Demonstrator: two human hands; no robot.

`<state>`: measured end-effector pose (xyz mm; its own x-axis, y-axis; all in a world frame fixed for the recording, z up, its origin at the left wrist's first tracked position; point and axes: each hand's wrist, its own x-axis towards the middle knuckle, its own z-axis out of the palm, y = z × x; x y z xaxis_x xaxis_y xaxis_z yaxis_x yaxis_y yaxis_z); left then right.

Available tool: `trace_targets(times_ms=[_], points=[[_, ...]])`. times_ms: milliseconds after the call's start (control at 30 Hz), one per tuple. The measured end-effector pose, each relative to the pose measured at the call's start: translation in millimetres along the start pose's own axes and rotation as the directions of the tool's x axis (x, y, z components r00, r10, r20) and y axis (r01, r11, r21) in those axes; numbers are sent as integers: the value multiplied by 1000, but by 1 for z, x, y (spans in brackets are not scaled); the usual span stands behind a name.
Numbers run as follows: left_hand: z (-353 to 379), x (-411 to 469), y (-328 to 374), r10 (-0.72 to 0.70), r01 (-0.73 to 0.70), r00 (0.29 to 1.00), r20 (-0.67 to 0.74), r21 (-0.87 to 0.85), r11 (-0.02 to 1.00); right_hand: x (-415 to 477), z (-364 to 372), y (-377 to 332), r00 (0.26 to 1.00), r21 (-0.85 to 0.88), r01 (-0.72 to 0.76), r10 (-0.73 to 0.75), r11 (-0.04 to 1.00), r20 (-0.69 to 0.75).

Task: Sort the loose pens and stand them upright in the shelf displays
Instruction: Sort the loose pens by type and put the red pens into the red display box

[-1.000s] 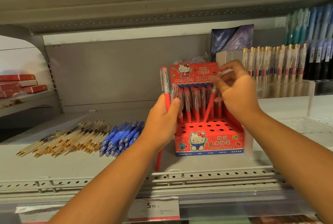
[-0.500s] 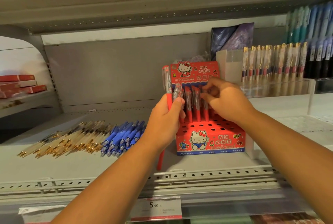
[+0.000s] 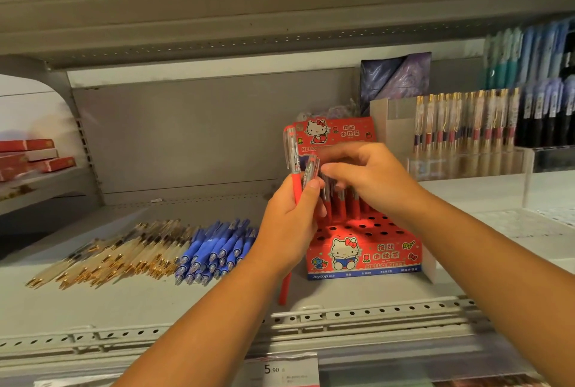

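Note:
A red Hello Kitty display box stands on the shelf, with several red pens upright in its rear holes. My left hand grips a few red pens upright just left of the box; one pen's lower end pokes out below my wrist. My right hand has come across in front of the box, and its thumb and fingers pinch the clear top of one of those held pens. The box's front rows of holes show bare.
Loose blue pens and gold-tipped clear pens lie in piles on the shelf to the left. A clear acrylic display of upright pens stands at the right. Red boxes sit far left; a price tag hangs below.
My right hand left the box's rear row and moved left to the pens in my left hand. My left hand stayed about where it was.

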<state>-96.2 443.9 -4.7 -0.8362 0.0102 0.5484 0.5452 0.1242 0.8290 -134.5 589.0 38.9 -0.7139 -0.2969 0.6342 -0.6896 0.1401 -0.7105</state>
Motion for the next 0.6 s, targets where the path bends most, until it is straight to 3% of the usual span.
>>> trace_targets(times_ms=[133, 333, 600], points=[[-1, 1, -3, -4, 4, 1000, 2, 30, 1000, -1, 9, 2, 996, 124, -91, 88, 988, 24], [0, 5, -4, -98, 94, 995, -12, -169, 981, -3, 7, 2, 980, 315, -187, 197, 931, -2], [-3, 9, -8, -84, 82, 983, -162, -21, 996, 0, -10, -8, 952, 451, -122, 232, 884, -198]])
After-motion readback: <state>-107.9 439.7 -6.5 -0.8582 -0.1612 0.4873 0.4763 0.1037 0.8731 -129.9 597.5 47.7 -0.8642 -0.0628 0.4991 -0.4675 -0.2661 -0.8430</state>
